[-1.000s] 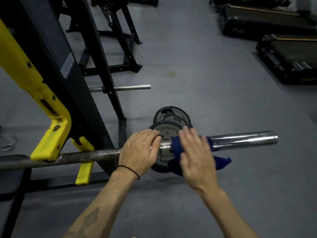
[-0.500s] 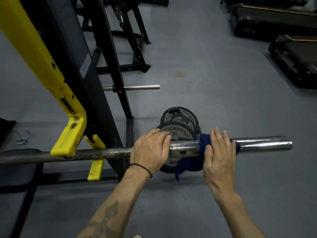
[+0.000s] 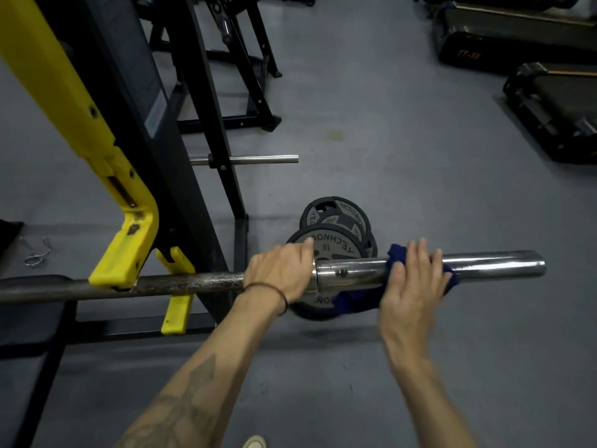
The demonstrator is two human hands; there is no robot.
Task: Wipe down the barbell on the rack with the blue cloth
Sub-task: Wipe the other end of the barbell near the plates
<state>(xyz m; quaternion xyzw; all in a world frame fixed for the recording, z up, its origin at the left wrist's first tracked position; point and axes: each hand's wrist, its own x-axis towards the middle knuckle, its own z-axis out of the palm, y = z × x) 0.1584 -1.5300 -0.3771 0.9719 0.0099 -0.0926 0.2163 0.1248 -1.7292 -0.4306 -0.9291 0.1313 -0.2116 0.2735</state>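
A long steel barbell [image 3: 193, 281] runs nearly level across the middle of the frame, its rough grey shaft resting in a yellow hook [image 3: 129, 250] of the black rack upright [image 3: 155, 124] at centre left, its shiny chrome sleeve reaching to the right. The left hand [image 3: 279, 273] wraps over the bar right where the shaft meets the sleeve collar, fingers curled over the top (a thin dark band sits on that wrist). The right hand [image 3: 412, 282] lies further right on the sleeve, fingers fairly straight and laid over the bar, pressing a dark blue cloth [image 3: 355, 300] against the chrome. The cloth is draped around the sleeve under the palm; one end pokes up beside the fingers, another hangs down to the lower left, and a bit shows at the hand's right edge. Between the two hands a bare stretch of sleeve is visible. Below the bar, on the grey floor [image 3: 387, 140], lie stacked black weight plates [image 3: 332, 240].
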